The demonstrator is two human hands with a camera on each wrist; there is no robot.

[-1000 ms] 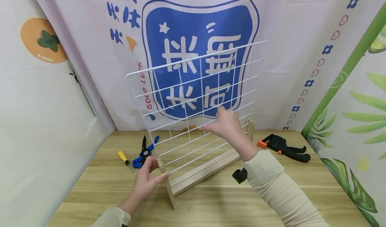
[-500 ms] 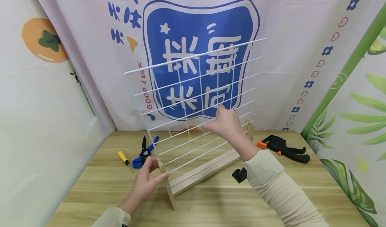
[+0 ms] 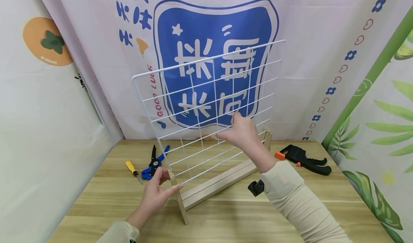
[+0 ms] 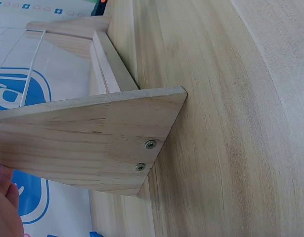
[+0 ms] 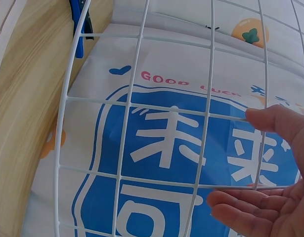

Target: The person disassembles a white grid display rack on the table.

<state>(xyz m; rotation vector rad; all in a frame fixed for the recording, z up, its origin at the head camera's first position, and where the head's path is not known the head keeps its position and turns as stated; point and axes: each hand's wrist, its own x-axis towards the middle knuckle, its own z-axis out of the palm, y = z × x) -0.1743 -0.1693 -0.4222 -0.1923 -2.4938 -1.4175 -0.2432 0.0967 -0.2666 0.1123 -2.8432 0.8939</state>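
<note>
A white wire grid panel [image 3: 213,58] stands tilted within a wooden frame. My right hand [image 3: 242,132] holds the grid near its middle; in the right wrist view, the thumb and fingers of that hand [image 5: 270,207] lie about its wires. With thumb and fingers, my left hand [image 3: 158,189] grips the upper end of the left wooden side piece [image 3: 179,200]. Two screw heads [image 4: 150,144] show on that piece's outer face in the left wrist view. A wooden crossbar [image 3: 222,184] runs to the right side piece [image 3: 267,139], partly hidden behind my right forearm.
Left of the frame on the wooden table [image 3: 106,200] lie a yellow-handled screwdriver [image 3: 132,169] and a blue and black spring clamp [image 3: 155,166]. A black bar clamp with orange pads [image 3: 303,158] lies at the right. Printed curtains [image 3: 306,56] hang behind.
The grid's top edge has risen slightly, its left corner shifting a little up and left. Both hands keep their places and grips.
</note>
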